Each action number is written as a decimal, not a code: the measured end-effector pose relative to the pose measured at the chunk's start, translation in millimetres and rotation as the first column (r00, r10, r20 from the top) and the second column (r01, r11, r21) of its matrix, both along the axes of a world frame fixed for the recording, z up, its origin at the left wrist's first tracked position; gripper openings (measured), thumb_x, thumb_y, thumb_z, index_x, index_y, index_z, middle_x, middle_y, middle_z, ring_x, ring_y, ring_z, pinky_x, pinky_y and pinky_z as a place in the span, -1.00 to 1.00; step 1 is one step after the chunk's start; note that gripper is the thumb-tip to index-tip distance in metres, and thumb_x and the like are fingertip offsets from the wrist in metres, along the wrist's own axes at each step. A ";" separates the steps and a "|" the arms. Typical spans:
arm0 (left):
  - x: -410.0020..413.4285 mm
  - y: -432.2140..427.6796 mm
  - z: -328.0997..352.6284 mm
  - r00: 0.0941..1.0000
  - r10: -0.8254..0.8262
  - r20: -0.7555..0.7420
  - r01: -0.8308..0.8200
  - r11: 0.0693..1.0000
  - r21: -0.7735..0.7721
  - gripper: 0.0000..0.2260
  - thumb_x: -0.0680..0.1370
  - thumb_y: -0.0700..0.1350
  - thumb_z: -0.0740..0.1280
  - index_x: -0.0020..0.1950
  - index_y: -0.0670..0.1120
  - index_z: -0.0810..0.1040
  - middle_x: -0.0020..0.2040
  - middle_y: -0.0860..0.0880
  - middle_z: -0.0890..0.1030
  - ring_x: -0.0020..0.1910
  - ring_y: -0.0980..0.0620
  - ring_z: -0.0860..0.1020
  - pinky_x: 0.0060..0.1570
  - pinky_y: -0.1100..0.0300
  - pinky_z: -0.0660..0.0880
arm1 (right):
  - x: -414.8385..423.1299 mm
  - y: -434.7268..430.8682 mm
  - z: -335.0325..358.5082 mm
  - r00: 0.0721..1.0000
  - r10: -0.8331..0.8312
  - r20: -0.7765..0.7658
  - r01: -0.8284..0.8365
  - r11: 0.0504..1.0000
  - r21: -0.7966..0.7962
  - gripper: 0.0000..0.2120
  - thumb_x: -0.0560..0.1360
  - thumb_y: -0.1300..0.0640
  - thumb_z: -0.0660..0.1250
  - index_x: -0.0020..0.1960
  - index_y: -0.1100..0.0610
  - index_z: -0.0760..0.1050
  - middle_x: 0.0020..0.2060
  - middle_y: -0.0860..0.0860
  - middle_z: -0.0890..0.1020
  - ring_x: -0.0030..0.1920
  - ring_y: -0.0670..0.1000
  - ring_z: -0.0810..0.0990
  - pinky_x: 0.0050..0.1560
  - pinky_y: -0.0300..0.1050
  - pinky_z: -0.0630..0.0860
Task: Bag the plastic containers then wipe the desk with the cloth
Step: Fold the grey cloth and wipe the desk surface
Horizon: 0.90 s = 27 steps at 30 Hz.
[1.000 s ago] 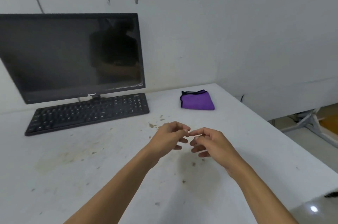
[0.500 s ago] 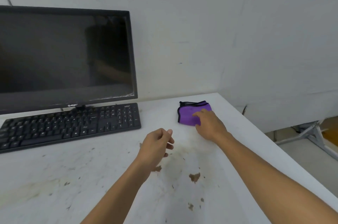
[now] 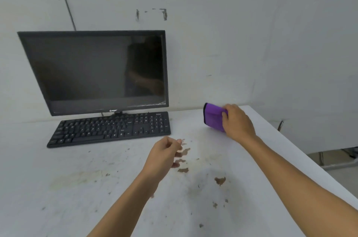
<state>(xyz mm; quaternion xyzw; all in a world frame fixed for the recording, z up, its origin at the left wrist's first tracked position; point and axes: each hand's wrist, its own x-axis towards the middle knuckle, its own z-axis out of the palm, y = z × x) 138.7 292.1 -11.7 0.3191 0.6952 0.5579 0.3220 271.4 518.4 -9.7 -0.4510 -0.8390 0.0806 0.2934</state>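
A purple cloth is gripped by the right hand above the stained desk; the left hand is held loosely curled, empty

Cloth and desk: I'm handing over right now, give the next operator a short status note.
Right hand: closed on the purple cloth, at the far right of the desk, right of the keyboard.
Left hand: loosely curled, holding nothing, above the desk in the middle.
Containers and bag: none in view, so bagging cannot be confirmed from here.
Done: cloth is in hand.
Left: wipe the desk; brown stains sit in the middle, near the left hand, with a faint yellowish smear further left.
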 end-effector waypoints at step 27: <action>-61.0 -211.7 28.6 0.997 0.031 -0.074 -0.013 0.973 0.229 -0.82 0.65 0.01 0.25 0.05 0.02 0.64 -0.03 -0.10 0.73 -0.04 -0.05 0.70 -0.16 0.09 0.57 | -53.8 -321.0 16.7 0.691 0.156 -0.705 -0.558 0.736 -0.384 -0.60 0.49 0.01 0.49 0.30 -0.06 0.50 0.23 -0.03 0.58 0.17 -0.03 0.62 0.07 -0.14 0.57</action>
